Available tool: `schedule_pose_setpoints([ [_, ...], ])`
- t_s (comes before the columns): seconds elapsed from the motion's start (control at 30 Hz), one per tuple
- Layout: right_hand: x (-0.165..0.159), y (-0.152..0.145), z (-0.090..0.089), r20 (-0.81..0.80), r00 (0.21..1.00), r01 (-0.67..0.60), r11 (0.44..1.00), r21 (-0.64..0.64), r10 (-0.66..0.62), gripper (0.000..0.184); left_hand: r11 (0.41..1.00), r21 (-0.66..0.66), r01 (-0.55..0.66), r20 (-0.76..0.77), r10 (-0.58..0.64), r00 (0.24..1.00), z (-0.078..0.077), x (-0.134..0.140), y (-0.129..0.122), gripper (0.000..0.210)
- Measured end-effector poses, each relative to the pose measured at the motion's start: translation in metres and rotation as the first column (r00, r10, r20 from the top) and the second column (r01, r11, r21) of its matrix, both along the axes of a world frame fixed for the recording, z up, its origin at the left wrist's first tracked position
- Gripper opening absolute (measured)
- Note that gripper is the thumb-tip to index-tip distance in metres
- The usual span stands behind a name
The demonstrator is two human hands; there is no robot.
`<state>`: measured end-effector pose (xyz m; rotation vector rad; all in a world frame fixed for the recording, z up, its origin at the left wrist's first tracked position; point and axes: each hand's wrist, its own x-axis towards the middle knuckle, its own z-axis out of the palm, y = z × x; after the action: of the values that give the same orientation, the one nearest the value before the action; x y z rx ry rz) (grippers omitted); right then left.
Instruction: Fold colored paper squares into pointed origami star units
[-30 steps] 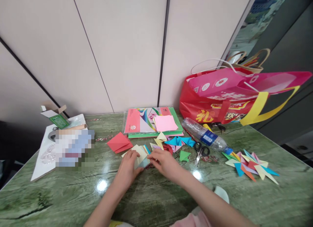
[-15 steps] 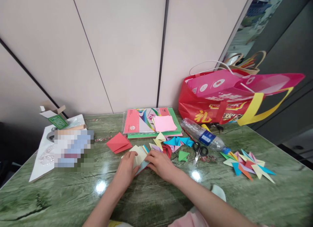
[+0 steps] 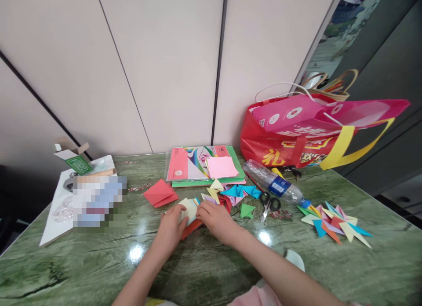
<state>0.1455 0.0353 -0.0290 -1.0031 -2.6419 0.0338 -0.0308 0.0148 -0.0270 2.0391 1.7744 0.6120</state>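
A small stack of coloured paper sheets (image 3: 189,209), cream on top, lies under and between my two hands on the table. My left hand (image 3: 172,224) has its thumb and fingers closed on the left side of this stack. At the stack's right edge, my right hand (image 3: 212,218) pinches the sheets, and an orange-red sheet (image 3: 191,229) shows at the near edge. A red folded paper (image 3: 160,193) lies beyond my left hand. Past my right hand are folded blue pieces (image 3: 240,191), a cream folded piece (image 3: 216,188) and a green folded piece (image 3: 247,210).
Black-handled scissors (image 3: 268,205) lie right of the folded pieces, near a clear plastic bottle (image 3: 275,180). A multicoloured origami star (image 3: 336,221) is at the right. Behind stand a paper pack (image 3: 198,163) and a red gift bag (image 3: 280,136). A small open box (image 3: 74,161) is at the left.
A light blue sheet showed at the stack's near edge before; now an orange-red one shows there. Both hands have stayed in nearly the same place.
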Motion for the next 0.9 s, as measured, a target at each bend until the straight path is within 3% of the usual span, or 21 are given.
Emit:
schedule_pose_setpoints([
  [0.2, 0.001, 0.000, 0.000, -0.055, 0.998, 0.004, 1.000, -0.018, -0.005, 0.009, 0.999, 0.053, -0.004, 0.025, 0.003, 1.000, -0.003, -0.001, 0.001, 0.018],
  [0.4, 0.003, 0.000, -0.005, -0.333, 0.942, -0.095, 0.978, -0.187, 0.028, 0.008, 0.999, 0.051, -0.012, 0.005, 0.012, 1.000, -0.001, -0.001, 0.001, 0.019],
  [0.6, 0.004, 0.004, 0.000, -0.548, 0.835, -0.116, 0.962, -0.248, -0.041, 0.008, 1.000, 0.024, -0.004, -0.011, 0.004, 1.000, 0.005, -0.001, 0.001, 0.019],
  [0.73, 0.007, 0.005, 0.007, -0.652, 0.746, -0.003, 0.979, -0.206, -0.135, 0.010, 0.999, 0.034, -0.018, -0.008, 0.018, 1.000, 0.009, 0.000, 0.001, 0.021],
  [0.9, 0.009, 0.005, 0.013, -0.787, 0.519, 0.117, 0.940, -0.321, -0.334, 0.011, 0.998, 0.039, -0.049, -0.013, 0.049, 0.999, 0.007, -0.001, 0.002, 0.019],
])
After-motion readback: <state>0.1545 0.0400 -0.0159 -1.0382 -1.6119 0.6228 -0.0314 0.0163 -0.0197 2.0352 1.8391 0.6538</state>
